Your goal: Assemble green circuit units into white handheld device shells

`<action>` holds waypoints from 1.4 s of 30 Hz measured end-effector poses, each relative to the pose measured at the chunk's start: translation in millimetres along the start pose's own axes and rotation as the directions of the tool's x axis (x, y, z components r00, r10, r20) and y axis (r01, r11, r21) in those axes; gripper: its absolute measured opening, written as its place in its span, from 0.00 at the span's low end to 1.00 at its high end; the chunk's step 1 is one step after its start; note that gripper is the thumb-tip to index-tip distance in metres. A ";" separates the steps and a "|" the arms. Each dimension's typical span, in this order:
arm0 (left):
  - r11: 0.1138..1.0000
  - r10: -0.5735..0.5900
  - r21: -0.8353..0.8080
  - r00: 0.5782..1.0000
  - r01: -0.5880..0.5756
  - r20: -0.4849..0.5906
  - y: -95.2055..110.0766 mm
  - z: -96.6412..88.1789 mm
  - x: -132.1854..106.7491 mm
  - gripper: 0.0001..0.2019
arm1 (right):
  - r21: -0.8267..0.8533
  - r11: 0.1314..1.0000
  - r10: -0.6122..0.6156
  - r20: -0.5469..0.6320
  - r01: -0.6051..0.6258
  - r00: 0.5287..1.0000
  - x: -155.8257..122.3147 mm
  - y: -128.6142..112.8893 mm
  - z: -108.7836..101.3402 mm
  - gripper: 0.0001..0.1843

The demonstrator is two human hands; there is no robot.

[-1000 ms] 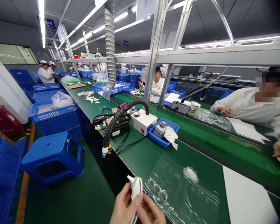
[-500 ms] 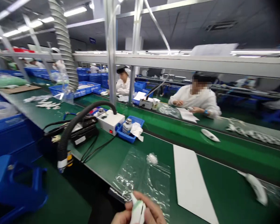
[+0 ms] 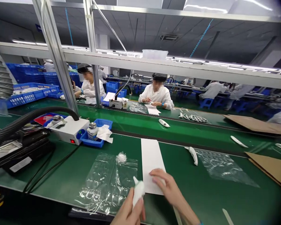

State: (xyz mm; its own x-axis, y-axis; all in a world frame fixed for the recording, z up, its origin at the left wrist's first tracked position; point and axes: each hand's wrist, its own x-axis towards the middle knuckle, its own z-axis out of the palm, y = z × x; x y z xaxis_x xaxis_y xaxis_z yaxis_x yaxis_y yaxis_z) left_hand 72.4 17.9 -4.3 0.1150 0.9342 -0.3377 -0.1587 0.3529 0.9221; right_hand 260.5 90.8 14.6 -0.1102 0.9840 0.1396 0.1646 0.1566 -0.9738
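My left hand grips a white ear thermometer by its lower body, its narrow tip pointing up. To the right, my right hand is over a long white sheet, fingers stretched and apart, with nothing seen in them. Whether its fingertips touch the sheet I cannot tell. Left of the sheet lie clear plastic bags, with a small crumpled clear wad at their upper edge. Another white thermometer lies on the bench right of the sheet.
A white box with a red switch and a blue tray holding a bottle stand at the left. Beyond the bench runs a green conveyor carrying white devices. Cardboard lies at the right. Two co-workers sit across.
The view has swung right. My right hand has left the thermometer and moved over the white sheet; my left hand keeps hold of the thermometer.
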 end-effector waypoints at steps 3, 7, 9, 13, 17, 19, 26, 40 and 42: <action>0.998 0.063 -0.015 0.997 -0.062 0.046 21.6 28.6 31.5 0.28 | -0.223 0.971 -0.077 0.029 0.082 0.997 39.5 16.3 -41.9 0.09; 0.991 0.113 -0.072 0.993 -0.114 -0.010 28.6 50.9 64.5 0.29 | -0.353 0.926 -0.098 0.116 0.133 0.988 59.1 36.7 -52.9 0.07; 0.992 0.116 -0.047 0.993 -0.117 -0.021 24.0 52.7 70.9 0.27 | -0.406 0.903 -0.087 0.144 0.139 0.986 61.4 42.6 -50.2 0.07; 0.994 0.110 -0.021 0.994 -0.110 -0.015 16.4 48.9 71.8 0.28 | -0.470 0.874 -0.058 0.146 0.121 0.988 65.3 50.2 -47.1 0.06; 0.994 0.113 -0.009 0.994 -0.113 0.005 16.5 48.2 71.5 0.29 | -0.480 0.868 -0.055 0.158 0.125 0.986 64.9 51.9 -47.9 0.07; 0.994 0.113 -0.006 0.994 -0.113 0.006 16.2 49.0 72.4 0.29 | -0.472 0.869 -0.071 0.175 0.147 0.982 62.6 50.6 -47.8 0.07; 0.992 0.123 0.003 0.992 -0.123 -0.016 17.0 49.6 72.7 0.27 | -0.387 0.907 -0.126 0.121 0.164 0.985 60.5 51.7 -54.1 0.09; 0.948 -0.049 -0.316 0.999 0.046 -0.002 42.3 41.7 25.0 0.27 | 0.002 1.000 -0.008 0.316 0.007 0.949 -9.3 -56.2 18.4 0.13; 0.949 -0.049 -0.313 0.999 0.045 -0.008 40.8 39.1 22.0 0.27 | -0.023 1.000 0.014 0.297 -0.007 0.955 -9.0 -55.3 27.1 0.13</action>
State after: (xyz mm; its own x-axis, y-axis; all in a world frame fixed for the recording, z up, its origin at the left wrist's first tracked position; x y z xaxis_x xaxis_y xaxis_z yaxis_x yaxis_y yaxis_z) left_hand 106.8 50.8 33.2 0.1153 0.9160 -0.3843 -0.4520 0.3928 0.8009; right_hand 225.8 71.0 62.3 -0.3939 0.9167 0.0667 0.1883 0.1515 -0.9704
